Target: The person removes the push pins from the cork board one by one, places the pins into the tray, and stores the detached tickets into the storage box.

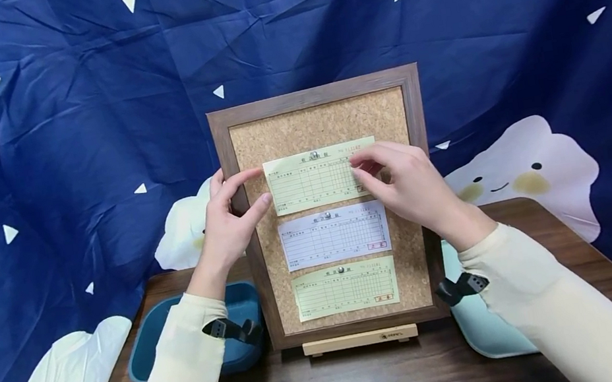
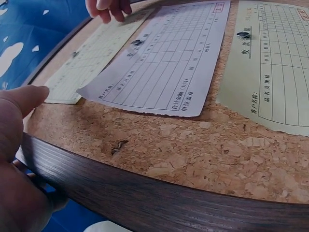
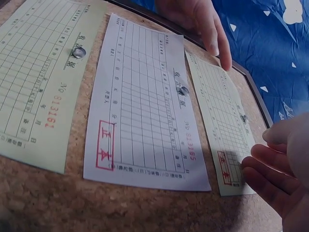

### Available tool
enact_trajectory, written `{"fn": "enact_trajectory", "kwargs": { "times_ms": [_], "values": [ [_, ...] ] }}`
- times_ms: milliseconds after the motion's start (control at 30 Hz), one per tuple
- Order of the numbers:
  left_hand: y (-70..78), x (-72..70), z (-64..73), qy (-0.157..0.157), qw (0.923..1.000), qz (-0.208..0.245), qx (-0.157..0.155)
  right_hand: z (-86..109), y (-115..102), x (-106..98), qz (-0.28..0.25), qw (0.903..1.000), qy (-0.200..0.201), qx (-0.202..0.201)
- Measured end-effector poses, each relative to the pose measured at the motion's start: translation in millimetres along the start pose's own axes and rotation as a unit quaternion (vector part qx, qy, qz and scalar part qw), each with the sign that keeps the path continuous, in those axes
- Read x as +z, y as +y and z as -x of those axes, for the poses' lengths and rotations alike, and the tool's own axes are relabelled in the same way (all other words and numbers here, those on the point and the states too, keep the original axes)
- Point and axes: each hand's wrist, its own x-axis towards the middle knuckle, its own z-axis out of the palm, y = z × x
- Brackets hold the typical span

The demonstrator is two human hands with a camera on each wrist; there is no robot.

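A cork board [image 1: 317, 124] in a brown wooden frame stands upright with three printed receipt slips one above another. The top slip [image 1: 305, 184] is pale green, the middle slip [image 1: 320, 241] whitish, and the bottom slip [image 1: 329, 297] pale green. Each has a round metallic pin near its top middle, such as this pin [image 3: 79, 52]. My left hand [image 1: 228, 216] is at the board's left side, index finger and thumb spread at the top slip's left edge. My right hand [image 1: 406, 178] has loosely bent fingers, their tips over the top slip's right part.
A dark blue tray [image 1: 146, 340] sits on the table left of the board, and a light teal tray [image 1: 484, 330] on its right. The board rests on a small wooden stand [image 1: 360, 341]. Behind hangs a blue cloth [image 1: 304, 24] with white triangles and clouds.
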Motion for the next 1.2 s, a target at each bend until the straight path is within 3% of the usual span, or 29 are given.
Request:
{"fn": "enact_trajectory", "kwargs": {
  "times_ms": [767, 1200],
  "values": [
    [7.8, 0.8, -11.4, -0.001, 0.9995, -0.033, 0.0, -26.0, -12.1, 17.1, -0.001, 0.9991, -0.017, 0.04],
    [5.2, 2.8, -16.6, 0.009, 0.9988, -0.037, 0.03, -37.4, -18.3, 28.1, -0.011, 0.9961, -0.011, 0.087]
  ]
}}
